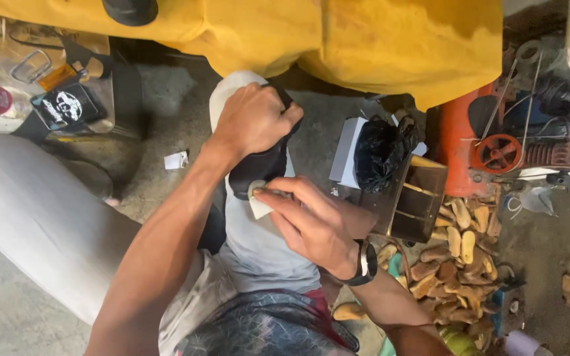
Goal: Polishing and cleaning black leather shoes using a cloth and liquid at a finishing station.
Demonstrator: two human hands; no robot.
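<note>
Here, seen from above, a seated person works on a black shoe (258, 173) propped on the knee of a grey trouser leg (258, 244), which appears to serve as a steady rest. The left hand (253, 120) is closed over the upper end of the shoe, fingers curled round its far edge, wrist bent down, forearm running diagonally up from the lower left; the grip seems meant to pin the shoe against the knee. The right hand (315, 221), a dark watch (366, 262) on its wrist, pinches a small pale pad (258, 204) between thumb and fingertips and presses it against the near end of the shoe, forearm entering from the lower right. Just right of the hands stands an open wooden box (411, 204) with a black plastic bag (380, 150) on top. On the floor beyond lies a heap of tan shoe soles (460, 257); a yellow cloth (364, 39) hangs across the top.
</note>
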